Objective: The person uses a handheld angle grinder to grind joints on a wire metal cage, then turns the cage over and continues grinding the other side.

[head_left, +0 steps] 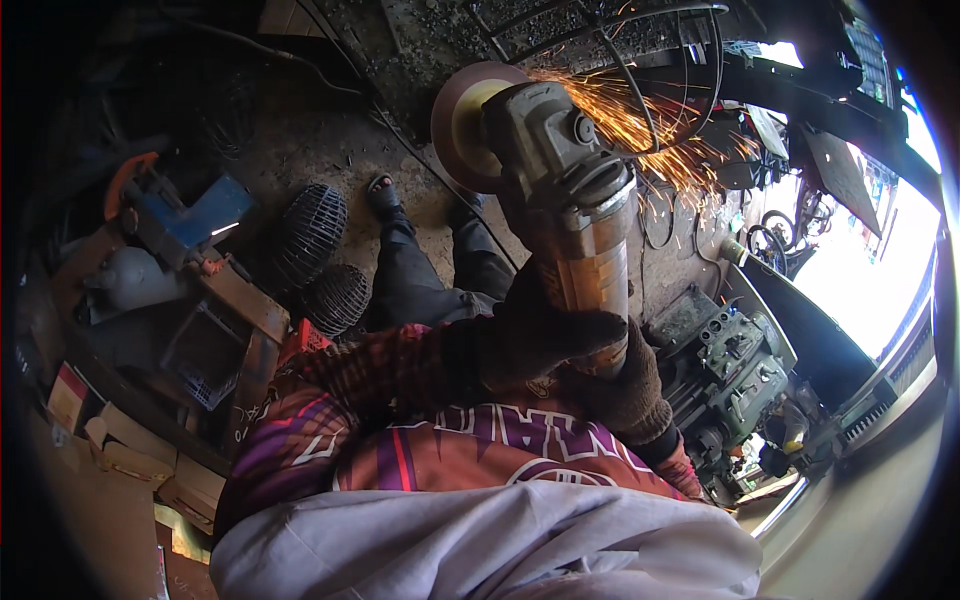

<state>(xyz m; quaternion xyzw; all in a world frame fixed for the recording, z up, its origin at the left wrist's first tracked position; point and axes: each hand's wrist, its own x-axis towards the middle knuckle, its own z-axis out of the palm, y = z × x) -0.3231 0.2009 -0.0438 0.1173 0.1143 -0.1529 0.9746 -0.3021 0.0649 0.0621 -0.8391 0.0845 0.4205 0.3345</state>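
Note:
An angle grinder (585, 255) is held up in front of my chest, its head pointing away from me. My left hand (525, 335), in a dark glove, is closed round the grinder's body. My right hand (637, 395), in a brown knit glove, grips its rear end. The round disc (462, 130) shows at the left of the grinder's head. Orange sparks (640, 125) stream off to the right, beside a curved metal rod frame (615, 45). The spot where the disc meets metal is hidden behind the grinder's head.
Round wire cages (308, 230) stand on the floor left of my legs. Further left is a blue and orange machine (195, 215). A grey-green metal machine (730, 365) stands at the right. A dark cable (440, 180) crosses the floor. Cardboard boxes (140, 450) lie at lower left.

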